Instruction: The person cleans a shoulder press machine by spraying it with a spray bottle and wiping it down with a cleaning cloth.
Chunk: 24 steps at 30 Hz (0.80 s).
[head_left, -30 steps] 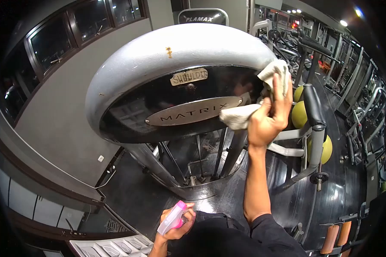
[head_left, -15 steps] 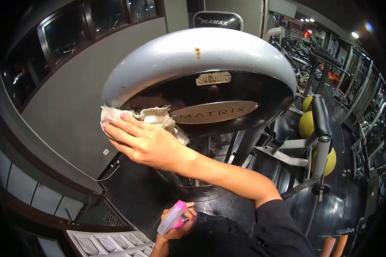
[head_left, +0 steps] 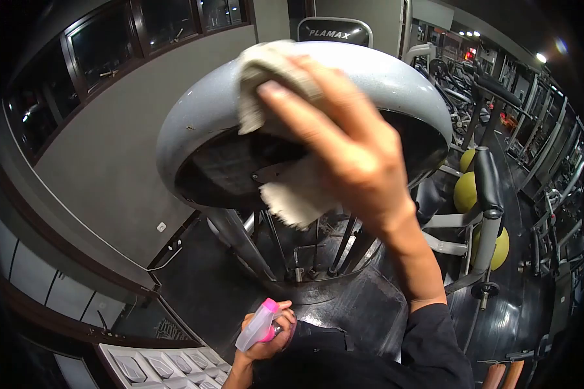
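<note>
My right hand grips a frayed, off-white cloth against the upper front of a rounded machine cover. The cover has a silver-grey rim and a black face. Part of the cloth hangs loose below my fingers, and hand and cloth are blurred by motion. Hidden behind them are most of the nameplate and the "SHOULDER" label. Low in front of my body, my left hand is wrapped round a spray bottle with a translucent white head and pink parts. Its lower body is mostly out of sight.
Metal struts and a base stand beneath the cover. On the right are a padded bench machine, yellow exercise balls and several more gym machines. A grey wall with windows runs along the left, above a white patterned panel.
My right hand has carried the cloth from the cover's lower left edge up and right to its top rim. My left hand stays in place with the spray bottle.
</note>
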Available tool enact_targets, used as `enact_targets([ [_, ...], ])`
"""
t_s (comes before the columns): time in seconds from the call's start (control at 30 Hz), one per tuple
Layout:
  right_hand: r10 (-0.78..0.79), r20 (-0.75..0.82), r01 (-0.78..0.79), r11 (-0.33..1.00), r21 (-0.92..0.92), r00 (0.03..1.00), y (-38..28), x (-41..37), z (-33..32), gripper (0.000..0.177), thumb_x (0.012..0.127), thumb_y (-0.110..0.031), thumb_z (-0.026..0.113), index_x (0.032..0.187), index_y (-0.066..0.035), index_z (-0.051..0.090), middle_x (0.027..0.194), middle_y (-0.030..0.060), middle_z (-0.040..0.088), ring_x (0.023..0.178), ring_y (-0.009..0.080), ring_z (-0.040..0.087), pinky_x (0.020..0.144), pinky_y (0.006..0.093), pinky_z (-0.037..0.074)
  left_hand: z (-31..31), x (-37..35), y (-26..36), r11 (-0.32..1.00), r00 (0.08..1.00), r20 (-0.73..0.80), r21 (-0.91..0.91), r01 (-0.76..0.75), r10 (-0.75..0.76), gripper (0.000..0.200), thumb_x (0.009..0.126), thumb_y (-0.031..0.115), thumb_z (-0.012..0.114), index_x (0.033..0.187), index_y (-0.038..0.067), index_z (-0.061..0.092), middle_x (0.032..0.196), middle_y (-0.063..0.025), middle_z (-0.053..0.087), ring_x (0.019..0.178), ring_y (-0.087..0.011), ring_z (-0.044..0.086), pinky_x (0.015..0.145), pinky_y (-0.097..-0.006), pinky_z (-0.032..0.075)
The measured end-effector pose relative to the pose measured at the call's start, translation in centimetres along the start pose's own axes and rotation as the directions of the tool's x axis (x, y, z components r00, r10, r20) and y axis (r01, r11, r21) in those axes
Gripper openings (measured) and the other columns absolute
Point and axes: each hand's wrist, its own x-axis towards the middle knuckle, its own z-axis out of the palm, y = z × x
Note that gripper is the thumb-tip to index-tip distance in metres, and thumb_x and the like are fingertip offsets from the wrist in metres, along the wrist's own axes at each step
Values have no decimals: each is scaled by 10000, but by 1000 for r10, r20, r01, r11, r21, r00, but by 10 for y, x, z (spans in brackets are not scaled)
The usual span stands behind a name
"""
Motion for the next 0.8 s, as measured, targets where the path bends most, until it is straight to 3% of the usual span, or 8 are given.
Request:
enact_targets([
  [0.07,64,-47,-69,991,-118,997,18,-6,-21,522,705,121,572,1164,-107,673,1213,175,604,1110,321,609,961,395,499,2,8,3,995,998,-55,-97,3,-8,342,747,8,642,1074,-53,563,740,-65,613,800,-229,652,918,-427,490],
  [0.1,92,-76,-105,978,-183,993,27,-9,-33,563,704,152,547,1186,-115,664,1228,178,598,1120,322,604,970,390,491,1,11,4,995,998,-56,-98,4,-9,342,747,8,642,1074,-53,563,740,-65,613,800,-229,652,918,-427,490],
  [0.2,238,-90,-254,925,-284,967,51,-20,-67,500,755,89,580,1205,-120,643,1255,149,588,1149,300,585,988,377,470,-9,17,2,991,997,-20,-113,-70,68,617,809,137,644,1348,4,375,682,-58,578,785,-253,621,874,-476,448],
  [0.37,504,-177,-515,857,-21,845,82,-51,-85,482,808,139,447,1217,-49,621,1298,143,561,1229,259,524,1059,354,399,-19,31,10,985,992,-14,-122,-124,124,577,811,149,654,1318,26,407,670,-61,581,751,-249,619,840,-465,454],
  [0.43,404,-199,-422,905,-55,893,76,-55,-82,523,798,157,443,1273,-25,565,1327,160,534,1236,272,516,1053,366,408,-21,34,9,987,993,2,-114,-114,115,572,810,141,650,1316,26,410,672,-60,580,751,-252,617,837,-464,454],
  [0.5,479,-214,-455,878,150,852,66,-58,-70,575,809,98,547,1364,-22,457,1329,164,535,1217,269,532,1039,368,421,-19,36,7,985,993,0,-130,-115,116,564,811,138,649,1312,20,416,675,-65,578,749,-253,614,831,-460,457],
  [0.6,294,-239,-332,933,-136,925,68,-54,-59,575,771,85,616,1322,-49,522,1272,157,584,1188,274,564,1002,376,447,-19,34,5,987,997,7,-142,-78,79,558,805,128,653,1300,5,426,675,-77,574,740,-250,608,820,-453,462],
  [0.8,103,-198,-138,975,-172,975,59,-40,-49,551,662,123,588,1180,-58,645,1148,139,645,1101,288,613,980,395,476,-19,33,-4,971,997,-1,-228,-73,75,495,813,28,613,1254,-59,406,726,-56,558,817,-231,603,883,-458,460],
])
